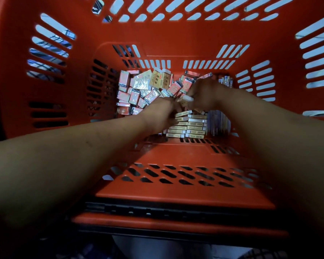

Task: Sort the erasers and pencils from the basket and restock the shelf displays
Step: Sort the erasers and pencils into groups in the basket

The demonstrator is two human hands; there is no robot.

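- Loose erasers (138,90) are judged light and stiff, with glossy film that is likely slick; they are best pinched across the short sides.
- They are heaped at the far left of the red basket (176,159) floor, in pink-red and yellow sleeves.
- Stacked erasers (193,126) in yellow sleeves are squared up near centre, with pencil bundles (218,122) just to their right.
- A small eraser (185,99) is pinched at the right hand (204,94) fingertips, above the stack.
- The left hand (157,114) is laid at the stack's top edge; its grip cannot be told because the fingers are hidden.
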